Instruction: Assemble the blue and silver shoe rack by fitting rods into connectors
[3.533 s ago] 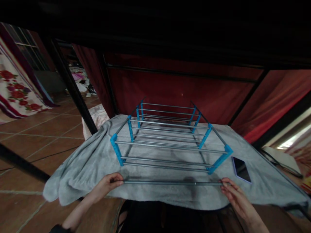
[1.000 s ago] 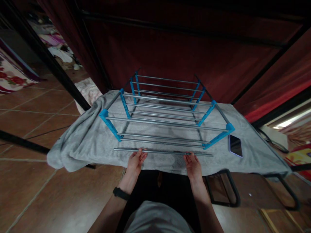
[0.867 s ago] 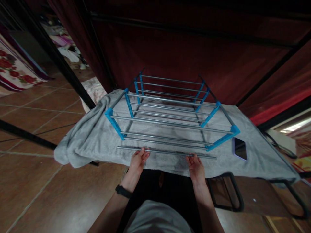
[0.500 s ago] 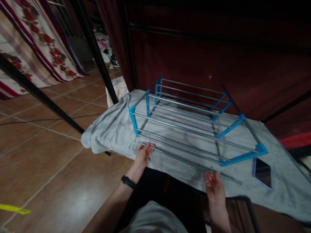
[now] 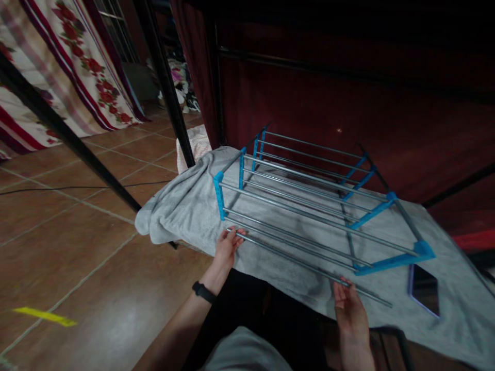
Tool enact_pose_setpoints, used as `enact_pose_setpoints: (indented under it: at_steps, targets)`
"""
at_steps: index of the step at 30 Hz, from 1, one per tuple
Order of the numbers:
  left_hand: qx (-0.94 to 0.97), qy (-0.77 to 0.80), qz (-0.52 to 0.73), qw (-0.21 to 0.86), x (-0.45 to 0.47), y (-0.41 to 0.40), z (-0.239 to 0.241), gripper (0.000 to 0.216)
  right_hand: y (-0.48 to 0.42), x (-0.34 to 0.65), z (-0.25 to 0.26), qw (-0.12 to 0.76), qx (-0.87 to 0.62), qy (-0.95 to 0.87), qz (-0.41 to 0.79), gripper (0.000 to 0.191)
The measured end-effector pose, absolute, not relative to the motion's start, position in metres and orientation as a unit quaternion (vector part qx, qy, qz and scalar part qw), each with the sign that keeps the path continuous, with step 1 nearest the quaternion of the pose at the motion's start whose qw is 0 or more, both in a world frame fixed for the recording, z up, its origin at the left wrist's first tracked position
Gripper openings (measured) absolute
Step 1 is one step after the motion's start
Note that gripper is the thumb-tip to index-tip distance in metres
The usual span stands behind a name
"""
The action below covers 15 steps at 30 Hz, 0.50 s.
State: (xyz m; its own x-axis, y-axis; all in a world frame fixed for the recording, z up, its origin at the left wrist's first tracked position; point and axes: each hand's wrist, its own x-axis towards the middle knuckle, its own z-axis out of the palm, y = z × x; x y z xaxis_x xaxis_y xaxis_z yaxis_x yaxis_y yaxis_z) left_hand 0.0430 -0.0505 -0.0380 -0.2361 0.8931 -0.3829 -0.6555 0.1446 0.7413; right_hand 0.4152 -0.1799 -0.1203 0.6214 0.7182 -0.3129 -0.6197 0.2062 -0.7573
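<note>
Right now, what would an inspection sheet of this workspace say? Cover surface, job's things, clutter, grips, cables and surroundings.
Surface: wrinkled gray plush blanket.
Job's things: loose gray metal rod, in front of a rack of gray metal tubes and blue plastic brackets.
Clutter: dark-screened phone with lilac edge, beside the rack's front right corner.
Grips: left grip holds the rod near its left end; right grip holds it short of its right end.
Cables: thin black cable on the brown tiled floor.
Surroundings: yellow strip on the floor; dark red cloth behind the rack; red-flowered curtain.
</note>
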Motion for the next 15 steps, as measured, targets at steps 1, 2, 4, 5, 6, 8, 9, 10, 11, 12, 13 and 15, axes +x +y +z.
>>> enact_pose_setpoints:
  at_steps: [1, 2, 4, 5, 6, 8, 9, 10, 11, 12, 13, 15]
  targets:
    - [0.130, 0.456, 0.638, 0.607, 0.044, -0.051, -0.037, 0.008, -0.179, 0.413, -0.119, 0.774, -0.458, -0.056, 0.433, 0.026]
    - [0.130, 0.457, 0.634, 0.610, 0.046, -0.052, -0.037, 0.007, -0.177, 0.410, -0.117, 0.773, -0.458, -0.056, 0.435, 0.027]
    - [0.131, 0.457, 0.626, 0.618, 0.049, -0.055, -0.036, 0.006, -0.174, 0.402, -0.112, 0.772, -0.457, -0.055, 0.439, 0.026]
    - [0.132, 0.456, 0.621, 0.623, 0.052, -0.056, -0.036, 0.005, -0.173, 0.397, -0.109, 0.772, -0.455, -0.054, 0.441, 0.025]
    - [0.134, 0.455, 0.617, 0.628, 0.055, -0.057, -0.036, 0.005, -0.171, 0.392, -0.105, 0.772, -0.453, -0.054, 0.443, 0.024]
    - [0.137, 0.452, 0.608, 0.638, 0.061, -0.060, -0.036, 0.005, -0.168, 0.380, -0.098, 0.775, -0.446, -0.051, 0.446, 0.023]
    - [0.139, 0.451, 0.602, 0.644, 0.065, -0.062, -0.036, 0.005, -0.166, 0.374, -0.095, 0.776, -0.441, -0.050, 0.449, 0.022]
    - [0.141, 0.450, 0.597, 0.649, 0.068, -0.064, -0.037, 0.006, -0.165, 0.367, -0.092, 0.776, -0.437, -0.049, 0.453, 0.022]
    - [0.143, 0.448, 0.593, 0.654, 0.073, -0.066, -0.037, 0.007, -0.163, 0.361, -0.089, 0.774, -0.433, -0.048, 0.459, 0.021]
    - [0.147, 0.446, 0.588, 0.658, 0.077, -0.068, -0.037, 0.008, -0.162, 0.354, -0.087, 0.773, -0.428, -0.047, 0.466, 0.021]
    - [0.152, 0.443, 0.584, 0.663, 0.081, -0.070, -0.038, 0.010, -0.161, 0.348, -0.085, 0.771, -0.423, -0.045, 0.474, 0.020]
    - [0.163, 0.436, 0.577, 0.671, 0.089, -0.076, -0.037, 0.016, -0.159, 0.336, -0.082, 0.767, -0.415, -0.040, 0.487, 0.019]
